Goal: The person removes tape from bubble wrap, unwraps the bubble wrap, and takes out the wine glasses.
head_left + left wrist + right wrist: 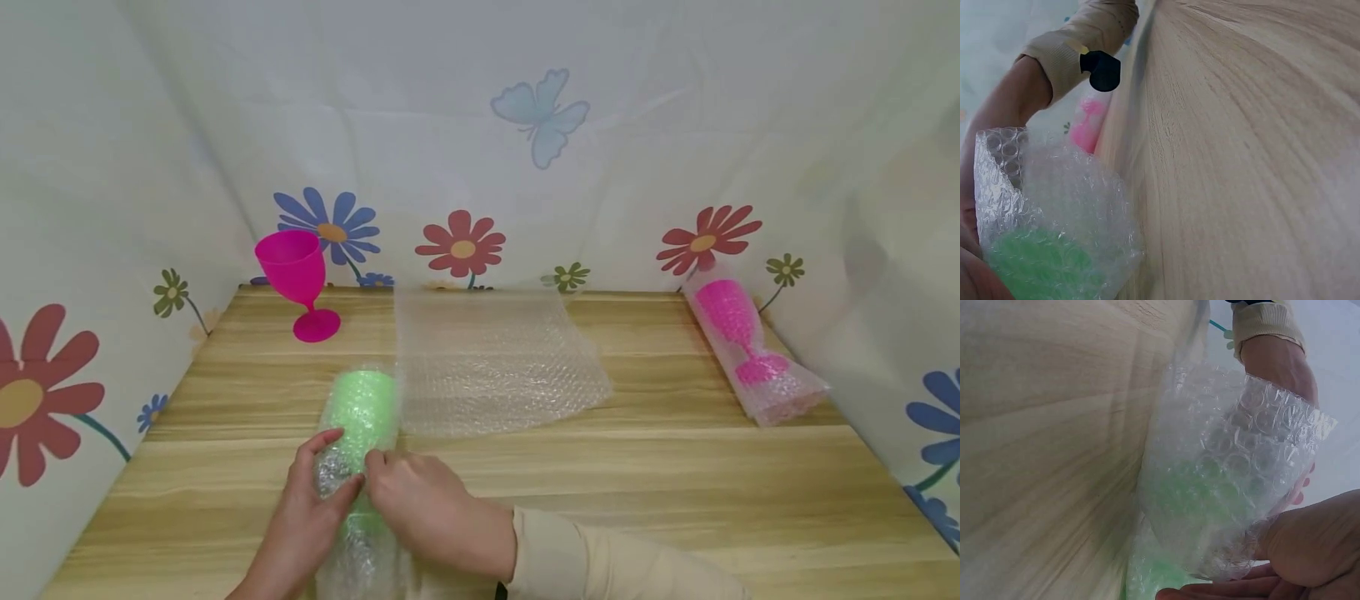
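Cup [365, 400], green, lying on the near part of the wood-grain table [600, 467], left of the middle, inside a roll of bubble wrap [356, 567]. Left hand [296, 521] against the roll's left side, index finger [330, 437] bent over the top and thumb [347, 493] laid across, gripping the wrap. Right hand [423, 504] curled on the other side, pinching the wrap close to the left thumb. Just beyond, to the right, a flat sheet of clear wrap [495, 367]. Farther back at left, a pink cup [296, 271], standing upright. Near the right edge, a second pink cup [727, 308], lying wrapped. Behind, pale cloth [420, 158] printed with flowers [462, 248] and a butterfly [550, 142].
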Tool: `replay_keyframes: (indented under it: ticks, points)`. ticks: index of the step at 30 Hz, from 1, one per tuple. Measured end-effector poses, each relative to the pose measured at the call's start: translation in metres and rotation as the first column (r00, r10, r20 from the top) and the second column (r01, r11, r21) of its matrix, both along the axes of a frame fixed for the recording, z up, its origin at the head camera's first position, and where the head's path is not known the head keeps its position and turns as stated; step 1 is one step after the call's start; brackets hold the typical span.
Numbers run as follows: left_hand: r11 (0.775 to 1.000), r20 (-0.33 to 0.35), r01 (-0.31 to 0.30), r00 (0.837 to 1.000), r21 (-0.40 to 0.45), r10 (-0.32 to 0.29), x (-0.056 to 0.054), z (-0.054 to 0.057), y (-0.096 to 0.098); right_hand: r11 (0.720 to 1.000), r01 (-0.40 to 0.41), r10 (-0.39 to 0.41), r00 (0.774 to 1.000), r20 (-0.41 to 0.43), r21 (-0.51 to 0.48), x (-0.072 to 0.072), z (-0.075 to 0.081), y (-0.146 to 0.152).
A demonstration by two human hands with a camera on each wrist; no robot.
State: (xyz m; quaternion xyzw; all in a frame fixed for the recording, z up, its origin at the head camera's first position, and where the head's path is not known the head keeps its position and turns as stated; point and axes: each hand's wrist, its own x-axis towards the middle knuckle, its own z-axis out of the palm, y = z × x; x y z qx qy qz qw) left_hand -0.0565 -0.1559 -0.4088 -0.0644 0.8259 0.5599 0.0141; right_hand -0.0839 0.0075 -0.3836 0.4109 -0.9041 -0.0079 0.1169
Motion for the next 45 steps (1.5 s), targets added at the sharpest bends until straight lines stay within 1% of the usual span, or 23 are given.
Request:
replay_keyframes:
  ticks: [2,4,8,10,12,14,17,22,25,28,30,32,33,35,37,39,41,44,45]
  points:
    - [1.0,0.003,-0.002,1.0,-0.011,0.002,0.001,0.0,0.0,1.0,-0.009,0.009,1.0,0.005,0.007,0.0,0.0,0.0]
    - [1.0,0.026,-0.007,1.0,-0.014,0.007,0.001,0.0,0.0,1.0,-0.026,0.026,0.999,0.027,0.003,-0.001,-0.001,0.0]
    - [1.0,0.117,-0.024,0.993,-0.012,0.025,-0.001,0.001,0.0,0.997,-0.054,0.06,0.993,0.104,-0.062,-0.007,-0.003,0.002]
    - [0.999,0.146,-0.031,0.989,-0.022,0.034,-0.001,0.001,0.0,0.993,-0.056,0.068,0.99,0.124,-0.101,-0.01,-0.003,0.004]
    - [0.999,0.144,-0.033,0.989,-0.031,0.038,-0.001,0.001,0.0,0.989,-0.057,0.076,0.987,0.139,-0.134,-0.013,-0.002,0.005]
    - [0.999,0.12,-0.027,0.992,-0.047,0.032,0.001,0.001,-0.001,0.986,-0.06,0.084,0.985,0.154,-0.153,-0.015,-0.002,0.005]
    - [0.998,0.096,-0.007,0.995,-0.067,0.014,0.002,0.001,-0.001,0.982,-0.071,0.102,0.978,0.181,-0.173,-0.016,-0.003,0.006]
    - [0.997,0.092,0.028,0.996,-0.066,-0.022,0.001,0.001,-0.004,0.966,-0.06,0.119,0.966,0.229,-0.251,-0.02,-0.011,0.003]
    - [0.998,0.101,0.041,0.994,-0.056,-0.035,0.002,-0.001,-0.008,0.95,-0.059,0.152,0.945,0.289,-0.306,-0.023,-0.017,0.004]
    - [0.997,0.119,0.041,0.992,-0.071,-0.032,0.001,0.001,-0.01,0.933,-0.015,0.167,0.903,0.397,-0.359,-0.025,-0.021,0.005]
    - [0.995,0.109,0.036,0.994,-0.095,-0.025,-0.002,0.003,-0.011,0.913,0.048,0.167,0.861,0.48,-0.405,-0.025,-0.021,0.005]
    - [0.988,0.093,0.044,0.995,-0.151,-0.03,-0.006,0.007,-0.013,0.886,0.123,0.158,0.826,0.541,-0.447,-0.025,-0.021,0.006]
    - [0.981,0.082,0.053,0.996,-0.188,-0.038,-0.008,0.009,-0.015,0.869,0.152,0.157,0.817,0.554,-0.471,-0.025,-0.022,0.007]
    - [0.964,0.066,0.069,0.996,-0.256,-0.054,-0.013,0.012,-0.019,0.827,0.203,0.17,0.799,0.577,-0.524,-0.026,-0.022,0.009]
    - [0.946,0.057,0.088,0.996,-0.313,-0.073,-0.018,0.014,-0.022,0.796,0.217,0.183,0.804,0.566,-0.565,-0.028,-0.023,0.01]
    - [0.932,0.056,0.097,0.995,-0.349,-0.082,-0.023,0.014,-0.025,0.766,0.231,0.195,0.806,0.559,-0.6,-0.029,-0.023,0.012]
    - [0.926,0.052,0.093,0.995,-0.367,-0.079,-0.028,0.012,-0.026,0.735,0.251,0.214,0.796,0.567,-0.63,-0.03,-0.024,0.012]
    - [0.929,0.028,0.07,0.998,-0.364,-0.064,-0.033,0.009,-0.028,0.717,0.264,0.23,0.785,0.576,-0.645,-0.03,-0.025,0.013]
    - [0.93,0.014,0.063,0.998,-0.361,-0.062,-0.034,0.009,-0.029,0.716,0.268,0.233,0.779,0.583,-0.644,-0.029,-0.025,0.014]
